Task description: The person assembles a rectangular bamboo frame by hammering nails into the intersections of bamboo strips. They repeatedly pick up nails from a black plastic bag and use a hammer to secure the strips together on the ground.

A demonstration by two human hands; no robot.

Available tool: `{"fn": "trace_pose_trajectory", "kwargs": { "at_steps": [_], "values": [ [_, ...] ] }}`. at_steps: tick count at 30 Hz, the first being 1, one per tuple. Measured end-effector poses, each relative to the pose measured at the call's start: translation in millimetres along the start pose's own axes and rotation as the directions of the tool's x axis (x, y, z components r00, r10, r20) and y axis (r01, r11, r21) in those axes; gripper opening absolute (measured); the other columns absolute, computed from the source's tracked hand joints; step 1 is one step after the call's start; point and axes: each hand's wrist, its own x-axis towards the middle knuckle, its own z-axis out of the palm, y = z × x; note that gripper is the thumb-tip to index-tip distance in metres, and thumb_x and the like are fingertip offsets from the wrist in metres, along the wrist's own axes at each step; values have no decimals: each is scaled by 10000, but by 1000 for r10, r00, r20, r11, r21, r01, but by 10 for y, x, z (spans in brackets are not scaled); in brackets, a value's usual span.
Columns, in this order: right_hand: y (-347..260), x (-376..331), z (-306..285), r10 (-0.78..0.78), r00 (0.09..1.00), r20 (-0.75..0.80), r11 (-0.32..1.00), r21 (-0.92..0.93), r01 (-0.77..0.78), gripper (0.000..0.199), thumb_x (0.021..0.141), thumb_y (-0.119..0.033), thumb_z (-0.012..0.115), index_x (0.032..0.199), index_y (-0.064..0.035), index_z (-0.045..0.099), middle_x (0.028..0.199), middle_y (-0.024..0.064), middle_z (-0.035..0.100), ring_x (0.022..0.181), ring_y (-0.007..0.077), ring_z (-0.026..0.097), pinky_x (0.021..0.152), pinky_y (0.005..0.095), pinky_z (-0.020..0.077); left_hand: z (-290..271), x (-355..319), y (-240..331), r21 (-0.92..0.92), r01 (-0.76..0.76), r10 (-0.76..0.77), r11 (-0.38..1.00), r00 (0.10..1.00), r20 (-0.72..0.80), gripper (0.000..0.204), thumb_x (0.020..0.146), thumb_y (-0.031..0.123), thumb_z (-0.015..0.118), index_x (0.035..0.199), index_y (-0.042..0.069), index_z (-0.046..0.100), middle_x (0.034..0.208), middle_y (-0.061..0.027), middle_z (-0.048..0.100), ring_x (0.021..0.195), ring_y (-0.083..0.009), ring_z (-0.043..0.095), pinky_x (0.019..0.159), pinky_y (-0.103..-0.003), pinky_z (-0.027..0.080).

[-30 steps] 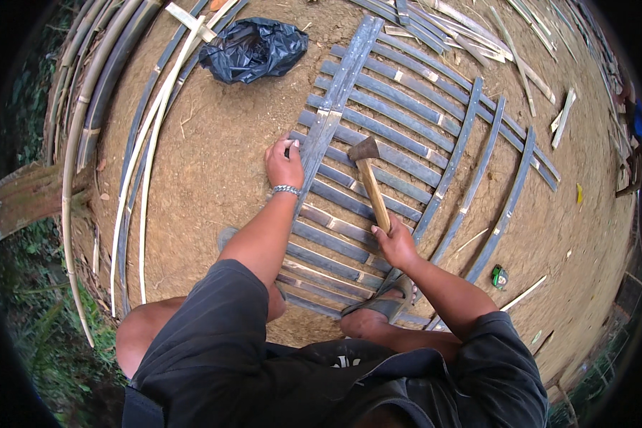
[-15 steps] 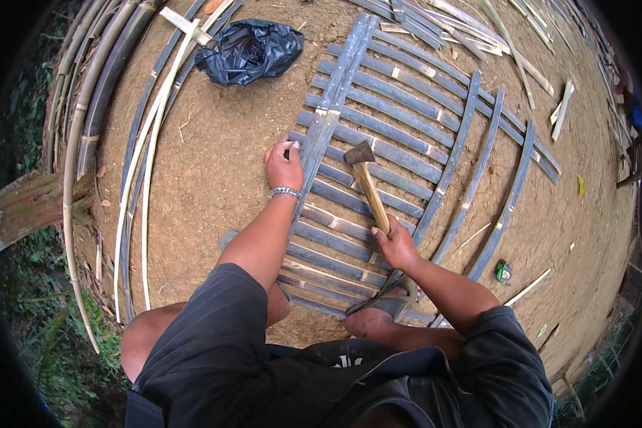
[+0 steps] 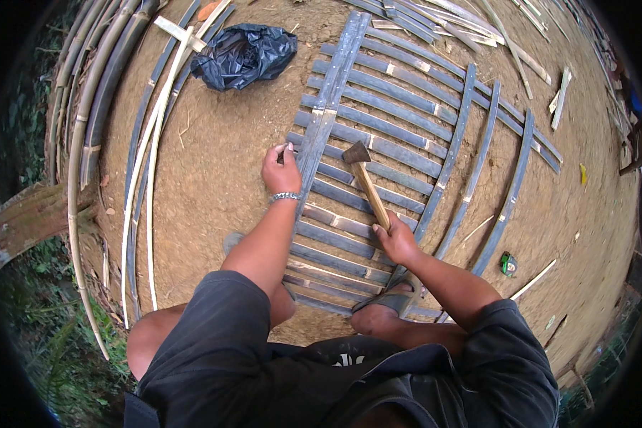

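Your foot in a grey strapped sandal (image 3: 406,299) overlaps the near slats of the panel of dark, split-bamboo slats (image 3: 399,152), which lies on bare earth right in front of you. Your right hand (image 3: 399,241) is wrapped round the lower handle of a small hatchet with a pale wooden handle and rust-brown metal head (image 3: 369,192), the head over the middle slats. Your left hand (image 3: 282,171) is just beside the long, flat, dark bamboo rail (image 3: 326,107) along the panel's left side, fingers curled in; whether they pinch something small, I can't tell. To work well here, I'd hold the handle firmly, mind which face of the head points down, and leave those left fingertips outside its path; your planted foot may help steady the slats, but it limits low swings. Around you, a small green-and-black tape measure (image 3: 508,264) lies to the right of your right forearm, near the long, dark, curved bamboo strips (image 3: 510,200), which could catch that elbow. Off to the left lie thin, pale bamboo strips (image 3: 150,228); farther up, a crumpled black plastic bag (image 3: 267,60) sits well apart from both hands, and long brown bamboo poles (image 3: 82,121) line the far left.
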Motion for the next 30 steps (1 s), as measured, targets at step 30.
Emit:
{"fn": "trace_pose_trajectory", "kwargs": {
  "at_steps": [30],
  "values": [
    [52, 28, 10, 13, 1000, -5, 1000, 28, -13, 456, 996, -240, 644, 1405, -66, 536, 1138, 309, 690, 1089, 493, 657, 939, 506, 520, -33, 100, 178, -55, 49, -43, 997, 993, 109, 187, 935, 146, 765, 1024, -18, 749, 874, -79, 761, 760, -123, 678, 737, -292, 548]
  ]
}}
